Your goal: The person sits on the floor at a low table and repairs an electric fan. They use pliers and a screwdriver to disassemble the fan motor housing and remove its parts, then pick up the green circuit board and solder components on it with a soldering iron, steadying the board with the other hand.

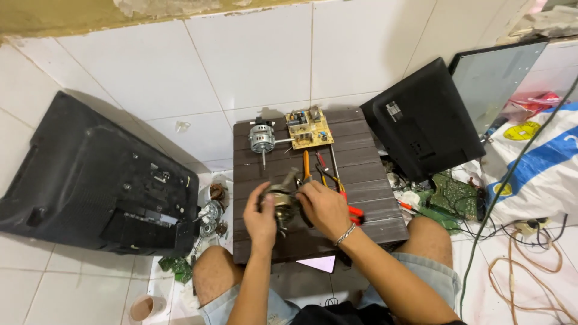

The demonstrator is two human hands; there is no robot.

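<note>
Both my hands grip a small electric motor (283, 201) with a metal shaft, just above the dark slatted table (361, 174). My left hand (261, 218) grips its left side. My right hand (325, 207), with a bracelet on the wrist, grips its right side. A second motor (262, 138) with a shaft lies at the table's far left. A yellow circuit board (309, 127) sits beside it. Orange-handled tools (325, 174) and a red-handled one (355, 212) lie just past my right hand.
A black screen back cover (90, 180) leans on the tiled wall at left, another (421, 120) at right. Motor parts (212, 210) lie on the floor left of the table, green circuit boards (454, 195) and cables (530, 265) at right. A phone (317, 263) rests between my knees.
</note>
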